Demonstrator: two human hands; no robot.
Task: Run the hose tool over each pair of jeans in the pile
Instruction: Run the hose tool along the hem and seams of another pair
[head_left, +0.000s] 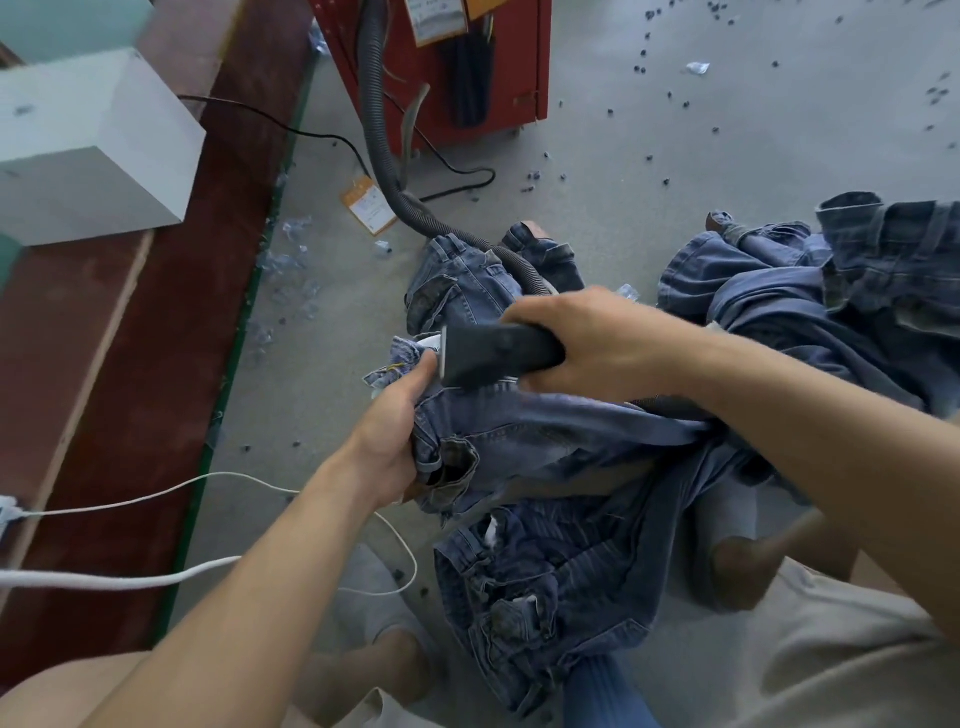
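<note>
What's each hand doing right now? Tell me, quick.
Left hand: closed, gripping the pair of jeans at its bunched edge.
Right hand: closed, holding the black hose tool over those jeans.

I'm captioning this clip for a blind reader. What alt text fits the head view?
Seen from above, a person's right hand holds a black hose tool against a pair of jeans that the left hand grips. More jeans lie heaped on the grey floor, and the ribbed hose runs back to a red machine.

red cabinet (441, 67), white box (98, 150), white cable (130, 579), orange tag (370, 205)
</note>
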